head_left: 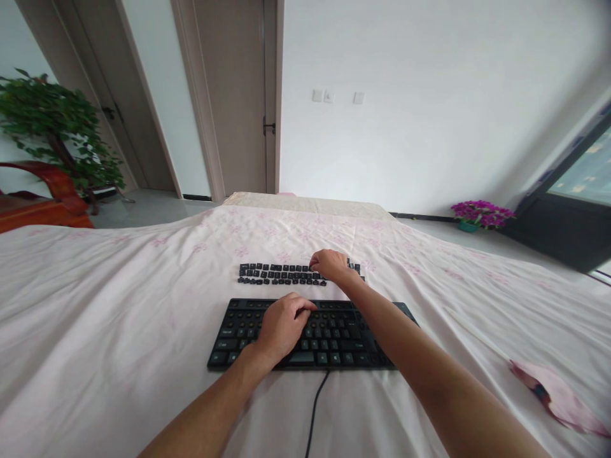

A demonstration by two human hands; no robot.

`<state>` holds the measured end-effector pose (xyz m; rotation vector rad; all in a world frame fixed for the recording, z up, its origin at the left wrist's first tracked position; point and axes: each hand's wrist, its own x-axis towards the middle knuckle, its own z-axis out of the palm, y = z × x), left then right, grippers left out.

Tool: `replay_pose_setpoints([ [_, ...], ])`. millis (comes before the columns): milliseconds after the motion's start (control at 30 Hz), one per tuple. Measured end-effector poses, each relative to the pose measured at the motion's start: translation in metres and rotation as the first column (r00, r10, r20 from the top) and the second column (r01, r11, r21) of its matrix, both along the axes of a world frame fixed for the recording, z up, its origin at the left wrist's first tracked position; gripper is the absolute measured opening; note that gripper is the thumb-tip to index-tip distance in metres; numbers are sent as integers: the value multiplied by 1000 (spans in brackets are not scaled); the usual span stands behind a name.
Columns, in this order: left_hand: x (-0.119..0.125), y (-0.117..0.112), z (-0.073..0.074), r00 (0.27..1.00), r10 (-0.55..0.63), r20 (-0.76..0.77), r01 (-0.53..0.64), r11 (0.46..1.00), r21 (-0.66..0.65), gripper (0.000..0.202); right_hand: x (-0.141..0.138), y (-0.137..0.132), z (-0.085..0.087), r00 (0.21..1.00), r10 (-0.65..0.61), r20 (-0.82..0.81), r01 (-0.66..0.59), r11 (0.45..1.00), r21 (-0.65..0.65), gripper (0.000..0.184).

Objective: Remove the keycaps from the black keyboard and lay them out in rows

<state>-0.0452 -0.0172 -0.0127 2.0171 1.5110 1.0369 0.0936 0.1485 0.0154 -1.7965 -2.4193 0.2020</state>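
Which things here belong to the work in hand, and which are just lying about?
In use: keyboard, loose keys, left hand, right hand.
Lying about: pink cloth, leafy plant, purple flowers.

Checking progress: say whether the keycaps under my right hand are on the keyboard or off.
Off: the keycaps lie in rows on the sheet, apart from the keyboard.

1x black corded flat keyboard (344,334). Loose black plastic keycaps (281,274): several rows, too small to count. 2x bare hands: left hand (281,324), right hand (329,264). 3x white wall plates (317,95). 2x potted plants: green leafy tree (52,121), purple-flowered pot (482,213). 1x crumpled pink cloth (558,394).
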Motion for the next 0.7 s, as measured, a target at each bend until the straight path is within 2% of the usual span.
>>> replay_pose_setpoints([
  [100,-1,2,-1,997,-2,81,2,1000,1,22,1,-5,7,1000,-1,-3,1,1000,20,17],
  [200,-3,4,0,950,64,306,-53,998,-44,21,6,-24,18,997,3,-80,4,996,87,19],
  [267,-4,5,3,857,112,502,-70,992,-100,25,11,-48,23,971,26,-239,14,986,164,18],
  [367,-3,4,9,648,87,757,20,991,-131,33,15,-94,24,891,112,-440,9,965,263,18],
  [433,1,2,14,502,57,863,104,987,-126,32,16,-123,20,815,221,-535,-10,930,369,13],
  [500,5,-2,17,398,47,916,175,976,-126,28,16,-144,16,760,334,-558,-30,875,483,7],
  [600,9,-7,19,325,54,944,232,963,-135,25,18,-160,10,685,441,-580,-16,805,593,7],
  [700,10,-10,19,324,57,945,230,964,-136,25,19,-164,5,611,498,-615,6,774,633,13],
])
